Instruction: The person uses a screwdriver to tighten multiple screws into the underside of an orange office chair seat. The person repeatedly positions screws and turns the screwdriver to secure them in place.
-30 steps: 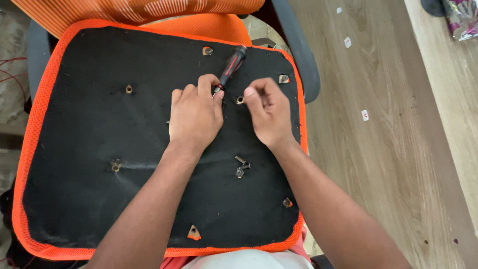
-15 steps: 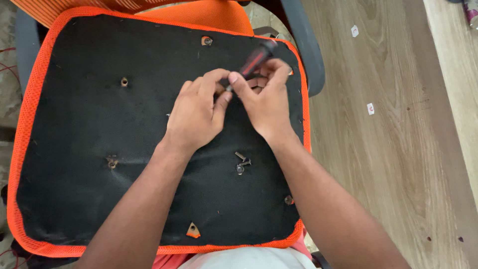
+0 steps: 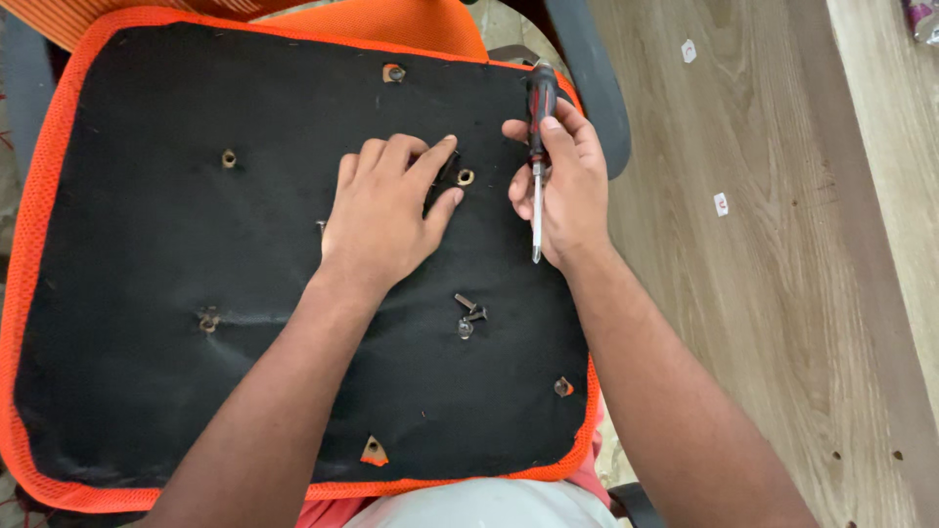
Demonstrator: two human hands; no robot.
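Two hands are over the black seat base (image 3: 147, 391) – the left hand (image 3: 386, 215) and the right hand (image 3: 562, 186). One screwdriver (image 3: 537, 147) shows. About three loose screws (image 3: 468, 315) lie together near the middle. Four threaded holes show – one (image 3: 466, 177) by the left fingertips. Two white scraps (image 3: 721, 203) lie on the floor, right.

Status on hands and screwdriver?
Right hand holds screwdriver, tip toward wrist. Left hand flat on seat underside, fingers by a screw hole. Loose screws lie below.
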